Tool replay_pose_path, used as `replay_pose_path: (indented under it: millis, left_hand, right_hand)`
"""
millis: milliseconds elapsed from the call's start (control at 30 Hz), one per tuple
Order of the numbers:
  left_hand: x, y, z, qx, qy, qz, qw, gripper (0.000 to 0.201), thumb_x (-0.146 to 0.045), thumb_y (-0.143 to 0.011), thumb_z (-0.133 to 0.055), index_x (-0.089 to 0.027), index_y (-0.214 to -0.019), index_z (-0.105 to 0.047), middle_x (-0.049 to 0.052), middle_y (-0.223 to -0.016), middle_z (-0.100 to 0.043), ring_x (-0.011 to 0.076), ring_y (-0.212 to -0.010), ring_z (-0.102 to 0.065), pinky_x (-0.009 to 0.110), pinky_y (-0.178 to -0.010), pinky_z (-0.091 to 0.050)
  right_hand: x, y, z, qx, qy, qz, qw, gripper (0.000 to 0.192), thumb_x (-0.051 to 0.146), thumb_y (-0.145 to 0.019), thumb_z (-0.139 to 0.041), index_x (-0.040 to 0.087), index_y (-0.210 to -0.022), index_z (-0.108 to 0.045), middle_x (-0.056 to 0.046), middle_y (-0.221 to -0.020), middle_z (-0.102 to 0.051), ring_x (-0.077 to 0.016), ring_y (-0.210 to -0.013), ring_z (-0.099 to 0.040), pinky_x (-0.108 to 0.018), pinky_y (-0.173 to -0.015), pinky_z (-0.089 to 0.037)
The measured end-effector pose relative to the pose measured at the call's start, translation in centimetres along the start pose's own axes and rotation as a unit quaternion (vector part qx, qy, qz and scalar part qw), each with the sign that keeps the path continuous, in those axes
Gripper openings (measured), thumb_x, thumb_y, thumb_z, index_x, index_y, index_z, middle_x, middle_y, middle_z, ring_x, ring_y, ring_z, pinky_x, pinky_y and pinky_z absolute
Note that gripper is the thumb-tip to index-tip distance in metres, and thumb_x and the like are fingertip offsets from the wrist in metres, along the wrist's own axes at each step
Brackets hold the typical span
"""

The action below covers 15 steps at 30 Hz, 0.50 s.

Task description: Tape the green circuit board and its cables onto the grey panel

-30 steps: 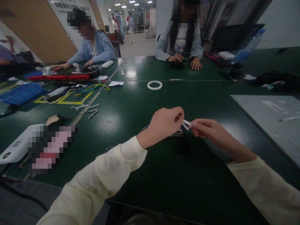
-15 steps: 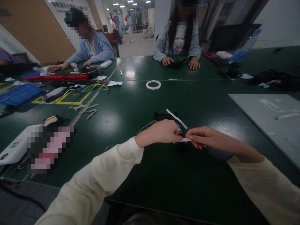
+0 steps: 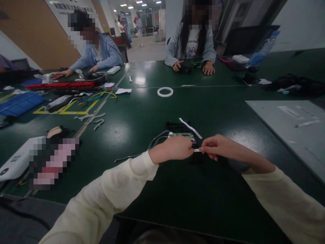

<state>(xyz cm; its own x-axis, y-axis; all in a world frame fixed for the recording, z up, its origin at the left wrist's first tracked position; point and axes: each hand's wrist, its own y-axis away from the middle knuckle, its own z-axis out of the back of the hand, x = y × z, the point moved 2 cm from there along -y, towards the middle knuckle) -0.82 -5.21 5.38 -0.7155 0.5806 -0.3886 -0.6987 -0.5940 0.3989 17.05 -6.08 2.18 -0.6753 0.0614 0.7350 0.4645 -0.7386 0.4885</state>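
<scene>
My left hand (image 3: 172,149) and my right hand (image 3: 219,147) meet fingertip to fingertip over the dark green table (image 3: 157,115). Between them they pinch a short white strip (image 3: 197,150), held low above a small black part (image 3: 196,158). Just beyond my hands lies a small green circuit board (image 3: 181,135) with thin blue-grey wires (image 3: 154,142) running off to the left. A longer white strip (image 3: 191,128) lies loose on the table behind the board, next to another black part (image 3: 175,126).
A white tape ring (image 3: 165,92) lies farther back. A grey board (image 3: 291,125) covers the right side. Coloured wires, a blue tray (image 3: 20,103) and white devices crowd the left. Two people sit across the table, hands on it.
My hands dropped from mid-air to just above the table and closed together. The long white strip now lies on the table, and the circuit board has come into view.
</scene>
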Motion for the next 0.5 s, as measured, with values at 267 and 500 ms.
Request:
replay_pose_path:
  millis: [267,500]
  left_hand:
    - [0.03,0.08,0.29,0.04,0.045,0.009,0.998,0.029,-0.03,-0.087,-0.038,-0.014,-0.07,-0.057,0.002,-0.069,-0.059,0.0095,-0.053,-0.049,0.024,-0.052,-0.038]
    - [0.35,-0.2,-0.25,0.044,0.066,0.009,0.997,0.031,-0.031,-0.088,-0.036,-0.013,-0.072,-0.057,0.002,-0.068,-0.059,0.0096,-0.053,-0.05,0.023,-0.052,-0.04]
  right_hand:
    - [-1.0,-0.44,0.06,0.004,-0.007,-0.022,1.0,0.039,0.052,-0.078,-0.055,0.014,-0.078,-0.06,0.002,-0.057,-0.053,-0.008,-0.049,-0.049,-0.02,-0.049,-0.036]
    - [-0.77,-0.37,-0.01,0.007,-0.005,-0.039,0.999,0.039,0.053,-0.077,-0.056,0.014,-0.077,-0.059,0.002,-0.057,-0.053,-0.0073,-0.047,-0.048,-0.019,-0.047,-0.035]
